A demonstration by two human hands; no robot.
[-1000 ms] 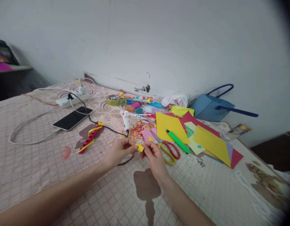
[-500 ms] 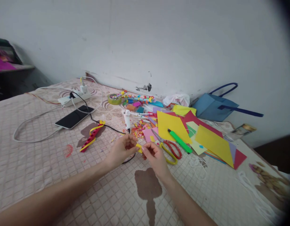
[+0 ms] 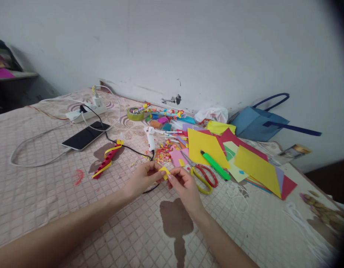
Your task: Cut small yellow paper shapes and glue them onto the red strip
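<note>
The left hand [image 3: 144, 179] and right hand [image 3: 185, 187] pinched a small yellow piece [image 3: 165, 172] between them, seemingly already cut and joined to nothing yet. Left of them lay a red strip [image 3: 107, 160] already trimmed with yellow; beyond them, the glue gun [image 3: 151, 141] lay untouched.

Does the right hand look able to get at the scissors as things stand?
Probably yes: the scissors lie close beside the right hand with nothing visibly on top, though it is holding the yellow piece.
</note>
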